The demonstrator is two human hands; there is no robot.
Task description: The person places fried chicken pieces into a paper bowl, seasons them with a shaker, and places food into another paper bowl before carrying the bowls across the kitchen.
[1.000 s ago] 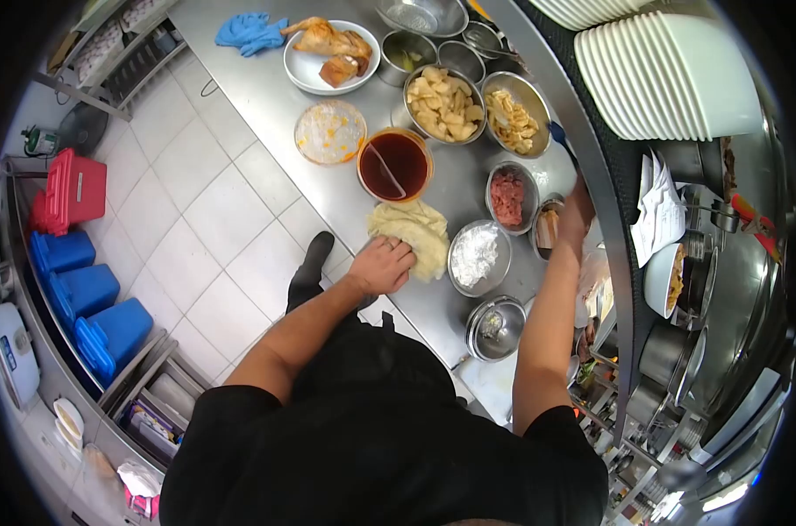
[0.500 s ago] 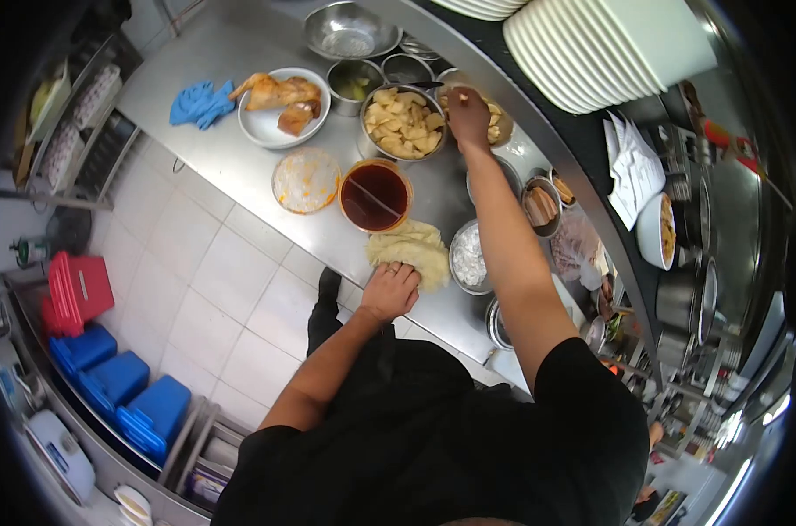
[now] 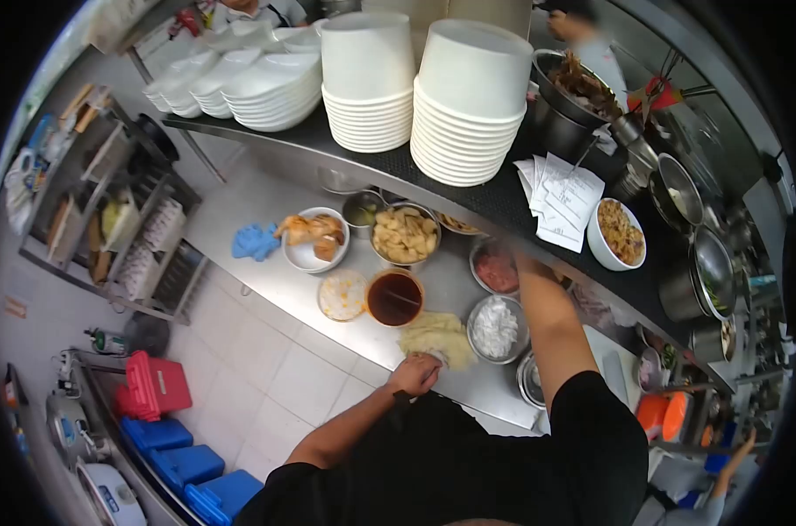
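Observation:
My left hand (image 3: 415, 374) is at the counter's near edge, fingers curled at the lower border of a crumpled pale yellow cloth (image 3: 440, 336). A small whitish bit shows by the fingertips. My right forearm (image 3: 551, 320) reaches beneath the shelf, which hides the hand and anything in it. Beside that arm are a metal bowl of pink raw meat (image 3: 496, 267) and a bowl of white powder (image 3: 494, 329). Past the cloth sit a tub of dark red sauce (image 3: 394, 297), a round container with an orange-flecked pale top (image 3: 342, 294) and a pot of pale yellow chunks (image 3: 404, 234).
Overhead, the shelf bears stacked white bowls (image 3: 468, 105), paper slips (image 3: 564, 200) and a bowl of brown food (image 3: 617, 235). A white bowl with cooked chicken (image 3: 314, 235) and a blue cloth (image 3: 255, 242) lie at the counter's left. Other people stand beyond the shelf.
The view has tilted up, showing more of the shelf. My right hand has left the bowl behind the yellow chunks and gone under the shelf. My left fingers, earlier flat on the cloth, are now curled.

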